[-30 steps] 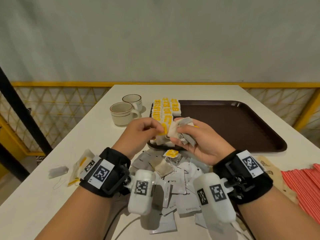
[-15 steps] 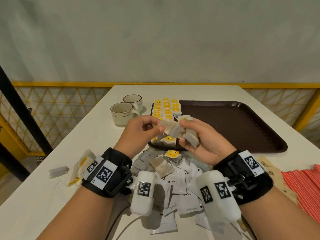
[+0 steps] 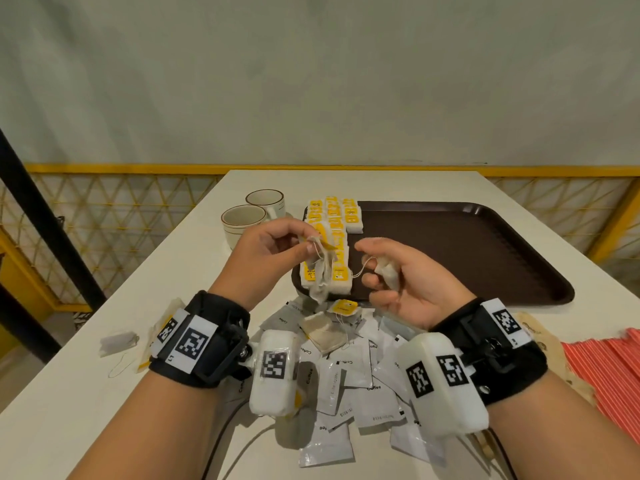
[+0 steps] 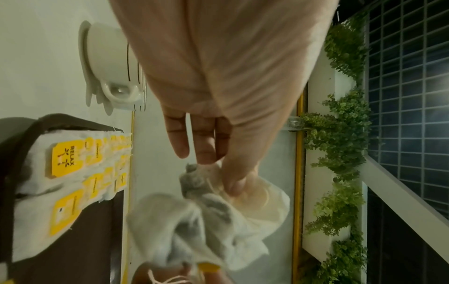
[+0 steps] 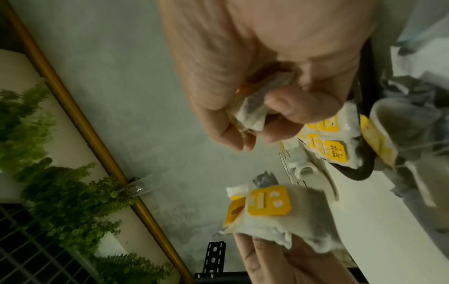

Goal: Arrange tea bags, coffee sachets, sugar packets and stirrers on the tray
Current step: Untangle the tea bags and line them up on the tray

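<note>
The left hand [image 3: 266,258] is raised above the near left corner of the brown tray [image 3: 467,258], thumb and fingertips pinched on a small bunch of tea bags [image 3: 320,275] that dangles below it. The right hand [image 3: 408,282] is just to its right, palm up, fingers curled round a single tea bag [image 3: 386,273]. A thin string [image 3: 362,270] runs between the two hands, which are close but not touching.

Beneath them, rows of yellow-tagged tea bags [image 3: 337,237] lie along the tray's left edge — the remainder of the tray is bare. Nearer the person, white coffee sachets [image 3: 346,372] are heaped on the white table [image 3: 104,341] with a few loose tea bags on top, and red stirrers [image 3: 609,368] lie at the near right. Two cups [image 3: 256,216] stand left of the tray.

The left wrist view shows what the head view hides — the thumb pressing into the crumpled bags [image 4: 206,221] while the other fingers [image 4: 196,138] stay nearly straight, and one tag on the tray reading "RELAX" [image 4: 63,159]. The right wrist view shows that hand's fingers folded over its bag [image 5: 255,107], with the left hand's bunch [image 5: 279,217] and its yellow tags in front.
</note>
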`<state>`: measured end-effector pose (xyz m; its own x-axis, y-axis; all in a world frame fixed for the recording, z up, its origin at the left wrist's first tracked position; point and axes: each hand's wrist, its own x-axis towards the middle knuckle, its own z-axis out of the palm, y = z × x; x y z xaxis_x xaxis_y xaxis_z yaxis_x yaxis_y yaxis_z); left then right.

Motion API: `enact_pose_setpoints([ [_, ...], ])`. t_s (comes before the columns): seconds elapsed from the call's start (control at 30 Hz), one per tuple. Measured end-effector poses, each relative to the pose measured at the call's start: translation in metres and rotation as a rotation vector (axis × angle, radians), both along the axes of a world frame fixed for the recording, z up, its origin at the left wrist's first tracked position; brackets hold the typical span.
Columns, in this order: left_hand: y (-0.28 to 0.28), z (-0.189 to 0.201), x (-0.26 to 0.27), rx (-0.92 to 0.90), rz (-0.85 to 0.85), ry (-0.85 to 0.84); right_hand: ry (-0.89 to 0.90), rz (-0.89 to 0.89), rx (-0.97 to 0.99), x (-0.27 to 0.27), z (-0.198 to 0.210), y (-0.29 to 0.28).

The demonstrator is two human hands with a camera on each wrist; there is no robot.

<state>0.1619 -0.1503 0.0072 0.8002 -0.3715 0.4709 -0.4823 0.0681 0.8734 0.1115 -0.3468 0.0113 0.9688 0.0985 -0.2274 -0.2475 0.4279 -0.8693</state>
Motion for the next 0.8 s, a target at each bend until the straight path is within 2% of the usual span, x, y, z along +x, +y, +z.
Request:
enact_pose_setpoints([
  [0.27,-0.001,-0.004,0.001,0.097,-0.036,-0.001,-0.178,0.121,-0.262,-0.001,-0.006,0.006],
  [0.47,-0.009,-0.008,-0.002,0.095,-0.005,-0.011,-0.221,0.107,-0.418,-0.002,-0.011,0.011],
  [0.8,-0.015,-0.009,-0.003,0.047,0.067,0.012,-0.239,0.021,-0.494,-0.003,-0.011,0.013],
])
